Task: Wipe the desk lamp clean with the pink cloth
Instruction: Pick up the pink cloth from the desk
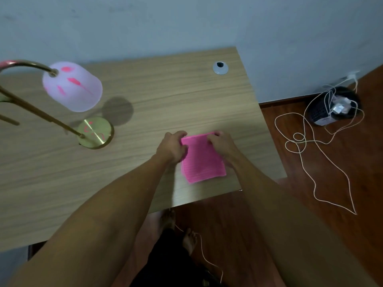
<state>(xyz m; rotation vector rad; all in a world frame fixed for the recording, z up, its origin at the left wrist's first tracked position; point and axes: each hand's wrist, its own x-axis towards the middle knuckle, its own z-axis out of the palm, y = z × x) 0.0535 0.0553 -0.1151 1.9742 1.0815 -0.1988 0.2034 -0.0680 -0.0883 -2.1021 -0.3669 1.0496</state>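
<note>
While the pink cloth [202, 159] is lying flat near the front right edge of the wooden table [165, 96], we are holding it with both hands. Our left hand [172, 147] is sitting on the cloth's left edge, its fingers [180, 134] curling down and pinching the upper left corner. Our right hand [222, 145] is covering the upper right corner, its fingers [216, 134] bending onto the fabric and gripping that edge; we cannot tell how far they are tucking under it. Between the two hands the cloth is showing as a folded rectangle, its lower end reaching towards us.

We are seeing the desk lamp [72, 85] well apart from the cloth, on the left side of the table. Its pale shade, which is carrying pink smears, is hanging from a curved brass arm above the round brass base [96, 133], which is showing pink marks too. A round grommet [220, 67] is sitting in the table's far right corner. On the brown floor to the right, a thin white cord [306, 146] is lying in loose loops, running up to a dark basket [333, 106] beside the wall.
</note>
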